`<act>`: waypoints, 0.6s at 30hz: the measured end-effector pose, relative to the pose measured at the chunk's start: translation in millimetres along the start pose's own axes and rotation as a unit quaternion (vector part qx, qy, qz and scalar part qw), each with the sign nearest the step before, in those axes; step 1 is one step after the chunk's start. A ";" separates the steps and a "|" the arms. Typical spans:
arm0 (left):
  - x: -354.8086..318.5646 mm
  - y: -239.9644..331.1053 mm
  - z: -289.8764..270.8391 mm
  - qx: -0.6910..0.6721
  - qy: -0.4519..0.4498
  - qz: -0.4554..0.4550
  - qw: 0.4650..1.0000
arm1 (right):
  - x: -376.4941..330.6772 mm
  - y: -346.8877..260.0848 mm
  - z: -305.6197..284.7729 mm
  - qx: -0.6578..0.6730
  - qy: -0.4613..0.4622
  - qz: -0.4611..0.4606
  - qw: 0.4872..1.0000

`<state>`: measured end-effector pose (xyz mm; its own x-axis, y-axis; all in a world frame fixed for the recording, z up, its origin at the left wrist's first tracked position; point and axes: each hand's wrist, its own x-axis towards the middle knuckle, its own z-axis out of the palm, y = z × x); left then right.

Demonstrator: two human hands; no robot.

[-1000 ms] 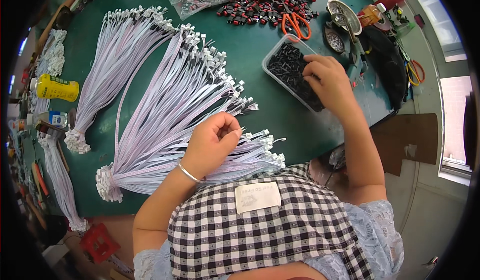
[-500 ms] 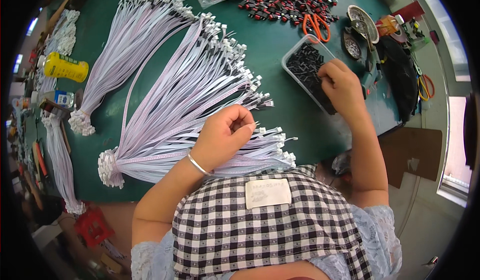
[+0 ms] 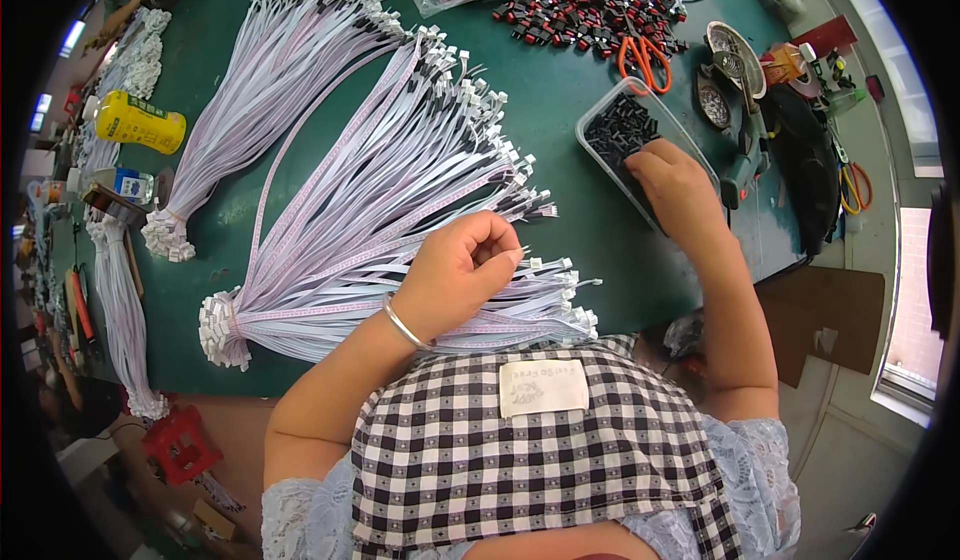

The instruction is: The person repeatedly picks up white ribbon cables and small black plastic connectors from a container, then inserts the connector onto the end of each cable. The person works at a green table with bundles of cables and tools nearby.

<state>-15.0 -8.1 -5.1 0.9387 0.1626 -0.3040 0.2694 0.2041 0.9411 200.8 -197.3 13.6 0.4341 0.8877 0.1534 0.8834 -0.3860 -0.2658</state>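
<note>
My left hand [image 3: 460, 270] rests on a fanned bundle of thin white-and-pink ribbon cables [image 3: 390, 200] on the green table [image 3: 570, 250]. Its thumb and fingers pinch one cable near its white end connector. A silver bangle [image 3: 405, 328] circles that wrist. My right hand [image 3: 675, 185] reaches into a clear plastic tray [image 3: 592, 150] of small black connector housings [image 3: 620, 130]. Its fingertips are curled down among them and hidden, so I cannot tell whether it holds one.
A second cable bundle [image 3: 270, 90] lies to the left, and a third [image 3: 120, 310] at the table's left edge. Orange scissors [image 3: 645, 60], red-and-black parts [image 3: 590, 10], a yellow bottle [image 3: 140, 123] and tools sit around the far edges. A red stool [image 3: 180, 445] stands below left.
My left hand has closed its pinch on a cable near the loose ends. My right hand stays in the tray. The view has tilted slightly.
</note>
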 end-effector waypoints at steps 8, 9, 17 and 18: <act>-0.6 -2.1 -0.8 0.020 0.004 0.008 1.000 | -0.6 -14.3 -28.8 0.140 0.035 0.109 0.983; -0.5 -1.7 -0.8 0.024 0.005 0.005 1.000 | -3.4 -23.1 -29.9 0.226 0.021 0.149 0.962; 0.2 0.0 0.9 0.025 0.002 0.008 1.000 | -15.8 -89.8 18.3 0.608 -0.016 0.187 0.772; 0.2 -0.5 1.1 0.024 0.003 0.013 1.000 | -15.5 -91.4 19.9 0.612 -0.006 0.183 0.769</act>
<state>-14.7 -9.2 -5.4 0.9440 0.1736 -0.2804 0.2555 0.1529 0.9547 109.8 -170.8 16.6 0.6053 0.7813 -0.1523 -0.1294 -0.0922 -0.9873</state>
